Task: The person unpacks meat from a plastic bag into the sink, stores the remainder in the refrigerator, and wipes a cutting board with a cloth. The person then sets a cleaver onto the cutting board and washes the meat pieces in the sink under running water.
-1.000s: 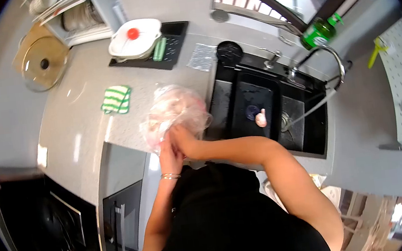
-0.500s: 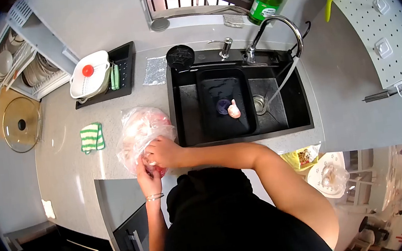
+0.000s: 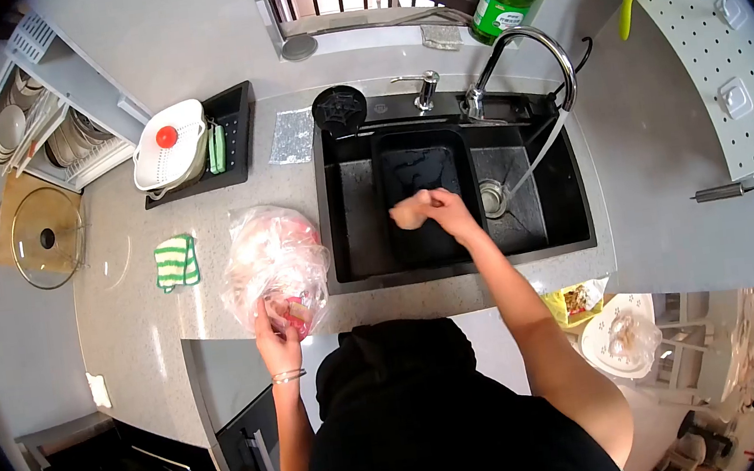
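My right hand [image 3: 449, 212] is over the black basin [image 3: 405, 249] in the sink, its fingers closed on the narrow end of a chicken drumstick [image 3: 409, 212]. The drumstick looks raw and pale pink, somewhat blurred. At the counter's front edge, my left hand [image 3: 277, 333] grips the lower edge of a clear plastic bag [image 3: 271, 247]. Pink and red contents show through the bag, which lies left of the sink. Whatever lies on the basin floor under my right hand is hidden.
The curved faucet [image 3: 513, 39] arches over the right of the black sink [image 3: 359, 279]. Left of the bag lies a striped cloth [image 3: 176, 262]. A white colander [image 3: 188, 131] sits on a black tray [image 3: 235, 145] behind. A green soap bottle [image 3: 500, 9] stands by the window.
My right hand has left the bag and moved right, over the basin, with a drumstick in it. The piece seen in the basin before is out of sight. My left hand stays at the bag.
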The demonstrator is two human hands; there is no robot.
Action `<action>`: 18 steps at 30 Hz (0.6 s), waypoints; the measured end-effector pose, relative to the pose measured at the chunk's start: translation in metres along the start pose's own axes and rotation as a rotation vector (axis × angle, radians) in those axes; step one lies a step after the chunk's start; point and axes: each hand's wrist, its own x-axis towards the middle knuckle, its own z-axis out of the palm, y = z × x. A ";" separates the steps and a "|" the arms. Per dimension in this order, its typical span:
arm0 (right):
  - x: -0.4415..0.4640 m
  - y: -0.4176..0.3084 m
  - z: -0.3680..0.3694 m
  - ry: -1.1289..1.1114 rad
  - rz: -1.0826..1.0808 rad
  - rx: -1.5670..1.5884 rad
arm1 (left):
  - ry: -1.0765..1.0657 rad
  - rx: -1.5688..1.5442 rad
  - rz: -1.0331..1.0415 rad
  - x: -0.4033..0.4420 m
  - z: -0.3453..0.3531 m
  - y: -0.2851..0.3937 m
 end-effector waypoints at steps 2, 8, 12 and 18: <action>0.014 0.062 -0.039 -0.021 0.162 -0.270 | 0.005 0.010 0.016 0.001 0.003 -0.005; 0.017 0.123 -0.060 -0.043 0.283 -0.850 | 0.044 -0.012 0.063 0.002 0.004 0.000; 0.026 0.080 -0.024 0.028 0.028 -0.941 | 0.033 0.061 0.041 0.000 0.000 -0.001; -0.006 -0.072 0.093 -0.229 -0.488 -0.506 | 0.032 0.015 -0.018 -0.001 -0.005 0.014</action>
